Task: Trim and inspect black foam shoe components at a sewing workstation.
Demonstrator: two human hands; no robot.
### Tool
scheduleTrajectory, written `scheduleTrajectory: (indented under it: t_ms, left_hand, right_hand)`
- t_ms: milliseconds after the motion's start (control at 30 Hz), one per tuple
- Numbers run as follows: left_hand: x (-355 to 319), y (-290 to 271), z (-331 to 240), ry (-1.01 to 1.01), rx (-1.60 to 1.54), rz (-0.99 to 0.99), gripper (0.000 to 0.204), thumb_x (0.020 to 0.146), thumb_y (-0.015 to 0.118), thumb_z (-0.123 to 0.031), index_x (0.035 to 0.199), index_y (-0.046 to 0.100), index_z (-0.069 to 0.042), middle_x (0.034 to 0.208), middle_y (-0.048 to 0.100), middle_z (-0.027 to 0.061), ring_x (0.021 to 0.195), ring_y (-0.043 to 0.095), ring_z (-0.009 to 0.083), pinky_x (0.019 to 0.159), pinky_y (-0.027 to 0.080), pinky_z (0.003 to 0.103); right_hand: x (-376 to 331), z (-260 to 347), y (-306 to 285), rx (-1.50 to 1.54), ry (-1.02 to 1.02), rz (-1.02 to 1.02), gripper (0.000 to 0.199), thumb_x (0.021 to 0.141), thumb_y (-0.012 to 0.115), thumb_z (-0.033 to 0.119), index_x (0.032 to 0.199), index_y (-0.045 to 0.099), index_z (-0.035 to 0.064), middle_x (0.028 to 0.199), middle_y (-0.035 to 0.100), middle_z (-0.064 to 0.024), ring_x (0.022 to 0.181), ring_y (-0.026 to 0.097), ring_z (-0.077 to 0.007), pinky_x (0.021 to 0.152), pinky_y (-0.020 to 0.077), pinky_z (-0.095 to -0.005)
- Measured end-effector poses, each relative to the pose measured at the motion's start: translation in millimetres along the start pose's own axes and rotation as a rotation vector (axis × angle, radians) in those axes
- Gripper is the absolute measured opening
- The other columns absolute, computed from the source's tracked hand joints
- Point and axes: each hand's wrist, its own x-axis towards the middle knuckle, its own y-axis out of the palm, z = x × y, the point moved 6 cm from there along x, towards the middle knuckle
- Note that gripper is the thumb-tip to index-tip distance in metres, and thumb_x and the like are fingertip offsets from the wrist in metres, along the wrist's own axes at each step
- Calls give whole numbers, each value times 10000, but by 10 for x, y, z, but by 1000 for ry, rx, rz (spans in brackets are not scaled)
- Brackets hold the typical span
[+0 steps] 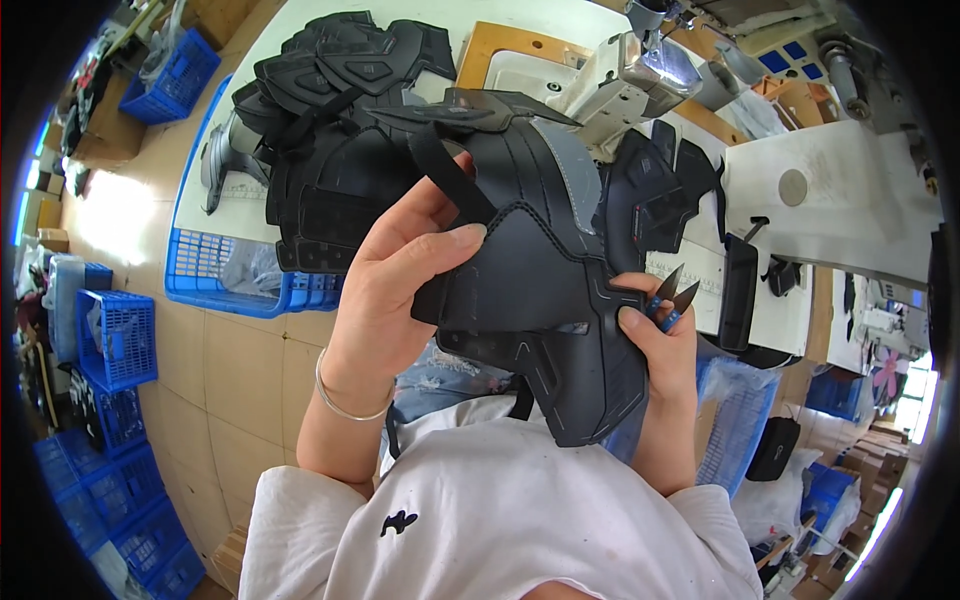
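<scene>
From here, the black piece (pixel 530 275) is up on the near side of the sewing machine (pixel 625 85), its curved seam (pixel 525 208) stitched. The left hand (pixel 395 265) clamps one edge; the right hand (pixel 662 345) pinches the other, snips (pixel 679 298) tucked in its fingers. Whether the pile (pixel 345 60) left of the machine is finished, I can't tell.
</scene>
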Motion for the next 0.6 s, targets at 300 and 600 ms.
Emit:
scheduleTrajectory:
  t_ms: [300, 600]
  left_hand:
    - [165, 44, 25, -137, 324, -163, 340, 923, 604, -59, 1244, 555, 43, 1105, 666, 113, 921, 686, 178, 794, 571, 277]
    - [519, 356, -20, 146, 313, -97, 179, 881, 680, -30, 1053, 645, 7, 958, 681, 46, 835, 654, 107, 703, 551, 252]
  right_hand:
    - [-28, 173, -44, -122, -68, 49, 262, 859, 650, 10, 1119, 650, -24, 982, 690, -62, 871, 626, -100, 805, 500, -246]
    - [115, 603, -213, -252, -218, -33, 242, 869, 649, 51, 1104, 675, -1, 971, 695, -36, 884, 617, -93, 810, 486, -244]
